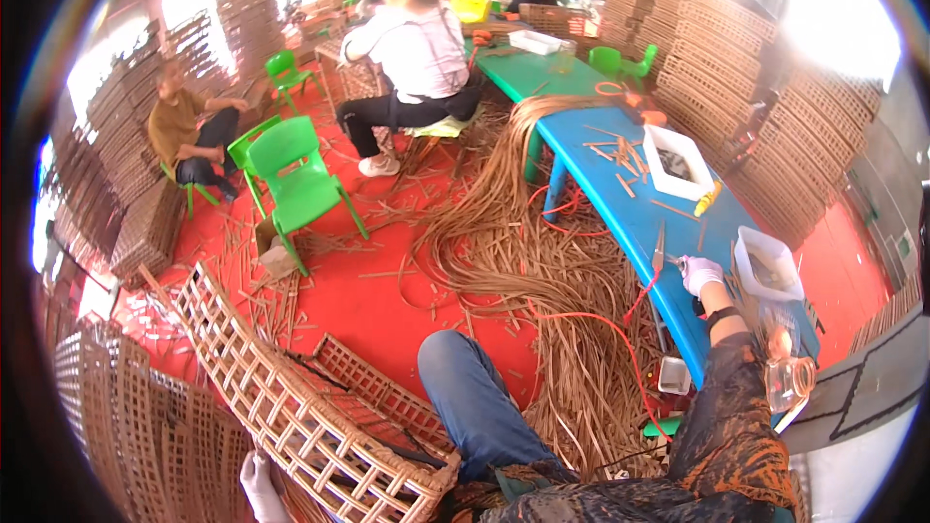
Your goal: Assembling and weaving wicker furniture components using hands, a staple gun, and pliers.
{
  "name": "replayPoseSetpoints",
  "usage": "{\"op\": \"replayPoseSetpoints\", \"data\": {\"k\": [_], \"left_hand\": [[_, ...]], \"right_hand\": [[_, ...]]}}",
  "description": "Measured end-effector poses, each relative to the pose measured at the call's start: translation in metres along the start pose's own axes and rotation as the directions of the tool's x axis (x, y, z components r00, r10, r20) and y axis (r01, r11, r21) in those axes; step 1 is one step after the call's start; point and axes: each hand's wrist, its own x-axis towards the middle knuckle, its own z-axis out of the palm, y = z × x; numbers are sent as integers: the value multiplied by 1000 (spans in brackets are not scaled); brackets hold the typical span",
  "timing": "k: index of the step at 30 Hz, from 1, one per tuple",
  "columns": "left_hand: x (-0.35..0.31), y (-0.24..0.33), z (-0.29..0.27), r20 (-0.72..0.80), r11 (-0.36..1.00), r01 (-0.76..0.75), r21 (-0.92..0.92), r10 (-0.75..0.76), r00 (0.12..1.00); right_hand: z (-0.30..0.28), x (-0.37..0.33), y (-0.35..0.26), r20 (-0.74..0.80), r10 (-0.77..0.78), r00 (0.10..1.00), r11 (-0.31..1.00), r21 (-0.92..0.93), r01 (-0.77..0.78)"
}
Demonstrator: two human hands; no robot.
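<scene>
A: L hand?
B: Gloved, can't tell if gripping; basket just R of it
A: Further R?
B: Blue table w/ pointed tool just L of gloved R hand, grip unclear too
A: Past that?
B: White tub just R of R hand, jar by R forearm

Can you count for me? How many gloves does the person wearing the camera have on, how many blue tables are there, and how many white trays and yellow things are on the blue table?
Gloves: 2 (left hand, right hand)
Blue table: 1
White trays on it: 2
Yellow thing on it: 1
Total: 6
</scene>
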Motion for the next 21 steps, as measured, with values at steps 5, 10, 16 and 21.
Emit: {"op": "replayPoseSetpoints", "data": {"k": [5, 10, 16, 21], "left_hand": [[0, 53, 0, -25, 912, -109, 396, 129, 991], [7, 87, 6, -154, 535, -322, 781, 665, 731], [-71, 164, 61, 86, 761, -585, 282, 587, 805], [-87, 144, 70, 328, 851, -520, 67, 474, 817]], "right_hand": [[-69, -36, -43, -549, -154, 821, 836, 370, 404], [-168, -138, -141, -403, -439, 803, -52, 904, 425], [-214, -280, -302, -432, -790, 435, -417, 899, 136], [-211, -374, -384, -462, -862, 207, -478, 878, -30]]}}
